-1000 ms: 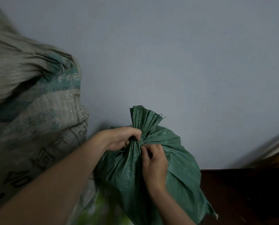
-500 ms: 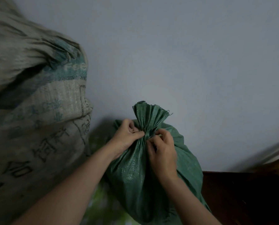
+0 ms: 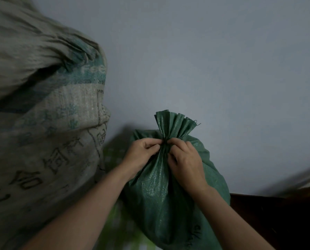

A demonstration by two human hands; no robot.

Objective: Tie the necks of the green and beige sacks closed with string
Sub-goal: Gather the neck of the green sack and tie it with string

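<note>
Both grips narrow, pinching the gathered neck of the green woven-plastic sack (image 3: 156, 192). The left hand (image 3: 141, 154) is on the neck's left side and the right hand (image 3: 186, 159) on its right, fingertips nearly meeting. String too dim to make out. Above the pinch, the sack mouth fans out in pleats. Sack stands upright against a pale blue-grey wall (image 3: 213, 60). Just beside it on the left is a large beige woven sack (image 3: 42, 123), bulging, with a teal band and dark printed characters. Dark brown wooden surface (image 3: 276, 222) at lower right.
</note>
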